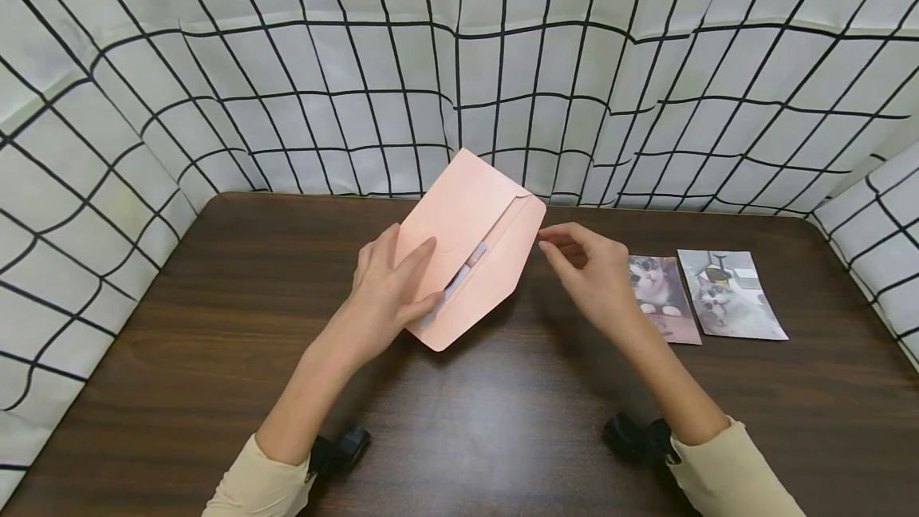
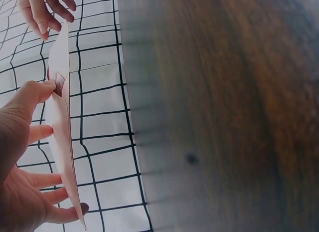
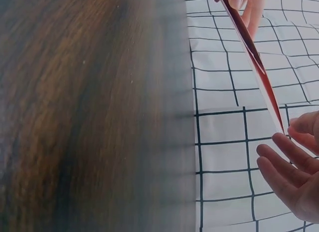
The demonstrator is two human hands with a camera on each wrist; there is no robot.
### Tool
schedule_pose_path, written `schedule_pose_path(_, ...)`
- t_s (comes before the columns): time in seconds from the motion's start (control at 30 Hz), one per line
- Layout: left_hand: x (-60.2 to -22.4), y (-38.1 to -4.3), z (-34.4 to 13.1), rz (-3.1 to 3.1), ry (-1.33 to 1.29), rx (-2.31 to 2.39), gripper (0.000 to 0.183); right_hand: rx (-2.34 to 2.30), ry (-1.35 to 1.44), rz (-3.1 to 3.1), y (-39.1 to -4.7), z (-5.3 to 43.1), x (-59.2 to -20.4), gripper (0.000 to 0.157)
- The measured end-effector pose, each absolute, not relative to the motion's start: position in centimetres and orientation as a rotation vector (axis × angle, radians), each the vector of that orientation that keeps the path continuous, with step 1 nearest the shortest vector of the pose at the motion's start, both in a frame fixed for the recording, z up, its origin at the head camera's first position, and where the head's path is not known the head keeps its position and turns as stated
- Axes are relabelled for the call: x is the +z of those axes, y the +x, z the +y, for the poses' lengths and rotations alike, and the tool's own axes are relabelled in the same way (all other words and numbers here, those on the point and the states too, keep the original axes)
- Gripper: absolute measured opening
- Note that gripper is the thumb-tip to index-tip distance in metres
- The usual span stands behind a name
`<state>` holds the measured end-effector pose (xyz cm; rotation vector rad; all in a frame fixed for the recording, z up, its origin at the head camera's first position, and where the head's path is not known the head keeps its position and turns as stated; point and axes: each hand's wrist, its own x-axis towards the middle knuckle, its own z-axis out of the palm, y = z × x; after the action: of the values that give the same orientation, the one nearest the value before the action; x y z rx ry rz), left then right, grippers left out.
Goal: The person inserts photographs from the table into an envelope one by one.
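Head view: a pink envelope (image 1: 458, 230), raised above the brown table (image 1: 237, 333), is central. At its eight o'clock, the left hand (image 1: 380, 290) grips it, fingers spread. At three o'clock, the right hand's (image 1: 592, 274) curved fingertips meet its edge; I cannot tell whether they pinch.

Left wrist view: envelope edge-on, nine o'clock.

Right wrist view: envelope slanting, two o'clock.

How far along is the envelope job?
Done, apparently: something pale is in the envelope, showing at the opening. In hand: left hand holds the envelope, flap open; right hand has fingertips at its edge. Left, probably: closing the flap; perhaps inserting the two photos lying on the table.
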<state>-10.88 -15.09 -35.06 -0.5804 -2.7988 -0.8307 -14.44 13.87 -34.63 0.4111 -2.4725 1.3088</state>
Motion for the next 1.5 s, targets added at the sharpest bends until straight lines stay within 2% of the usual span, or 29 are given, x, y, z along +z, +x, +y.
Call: schedule_pose_path(1.5,-34.4,-10.6,-15.1,-2.799,-0.578,-0.853,0.061,1.174,0.265,-2.570,-15.3,19.4,-34.6,0.029)
